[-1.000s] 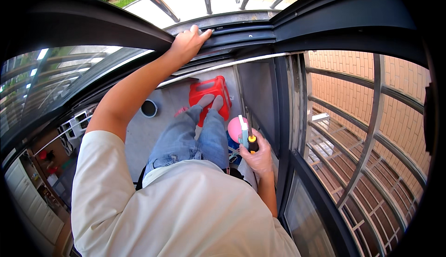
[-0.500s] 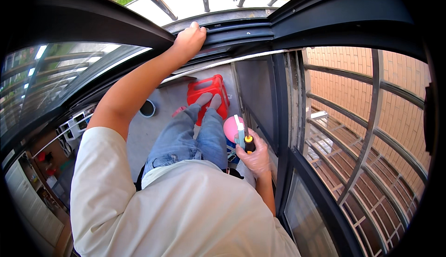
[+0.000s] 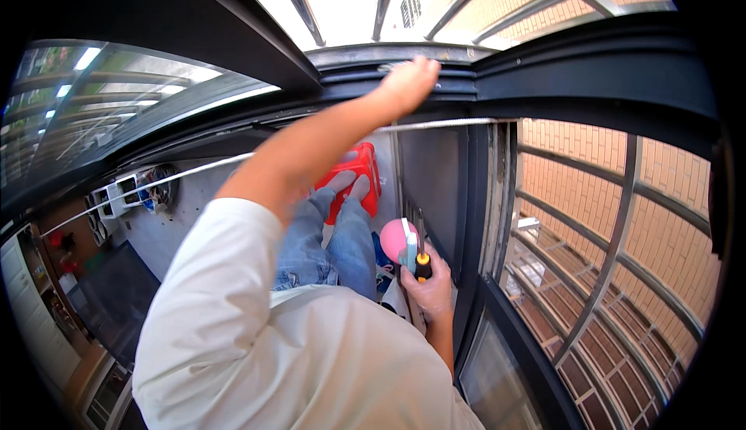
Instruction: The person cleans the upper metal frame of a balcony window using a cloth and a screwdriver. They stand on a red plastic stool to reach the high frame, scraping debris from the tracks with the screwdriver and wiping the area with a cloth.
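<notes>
My left hand [image 3: 409, 85] is over the dark sliding-window track [image 3: 350, 88], at the right part of the sill. Its fingers are blurred, so I cannot make out their grip or whether they touch the track. In a clear plastic glove, my right hand [image 3: 432, 286] is closed round a screwdriver [image 3: 423, 265] with a black and yellow handle, shaft pointing up. Held beside it is a flat pale-blue and white piece [image 3: 409, 245] of a kind I cannot tell. Behind these shows a round pink thing [image 3: 395, 240].
My feet stand on a red plastic stool [image 3: 365, 189]. A white cord [image 3: 443, 124] crosses below the window frame. Metal security bars [image 3: 594, 306] lie outside at the right, before a brick wall. Glass panes [image 3: 116, 111] flank me, and clutter lies low at left.
My left hand has left the edge of the left window frame and moved right along the track. The view has shifted; my right hand still grips the screwdriver and the pale piece.
</notes>
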A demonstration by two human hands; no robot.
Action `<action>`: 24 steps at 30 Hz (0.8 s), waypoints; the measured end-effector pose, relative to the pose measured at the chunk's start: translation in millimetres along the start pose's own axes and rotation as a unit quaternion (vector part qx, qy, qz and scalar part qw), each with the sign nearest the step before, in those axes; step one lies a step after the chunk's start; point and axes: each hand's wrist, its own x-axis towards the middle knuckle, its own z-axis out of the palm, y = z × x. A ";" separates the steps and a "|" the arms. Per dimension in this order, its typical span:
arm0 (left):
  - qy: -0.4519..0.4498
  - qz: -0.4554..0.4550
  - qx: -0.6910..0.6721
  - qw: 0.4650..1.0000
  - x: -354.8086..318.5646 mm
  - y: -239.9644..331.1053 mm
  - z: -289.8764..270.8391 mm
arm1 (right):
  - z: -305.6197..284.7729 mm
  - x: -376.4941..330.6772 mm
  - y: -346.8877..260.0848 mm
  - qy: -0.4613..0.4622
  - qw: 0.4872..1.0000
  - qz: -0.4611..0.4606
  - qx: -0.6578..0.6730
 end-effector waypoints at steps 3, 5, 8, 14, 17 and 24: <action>0.014 -0.019 0.031 0.999 28.8 29.7 12.3 | -1.1 -4.6 -0.3 0.005 1.000 -0.006 -0.003; 0.018 -0.017 0.008 1.000 39.6 36.7 13.3 | -2.2 -7.2 -0.3 0.013 1.000 0.002 -0.003; 0.023 -0.082 -0.155 0.984 38.7 35.5 11.4 | -1.6 -9.5 2.1 0.017 1.000 0.008 0.000; 0.297 -0.155 -0.330 0.883 9.7 12.0 -40.6 | -5.1 -11.4 4.1 0.017 1.000 0.009 -0.003; 0.382 -0.196 -0.476 0.767 27.4 -8.0 -54.2 | -3.3 -11.4 11.7 -0.005 1.000 0.020 0.022; 0.425 -0.295 -0.544 0.661 68.9 38.7 -54.2 | -11.4 -12.5 6.9 0.011 0.999 0.028 0.044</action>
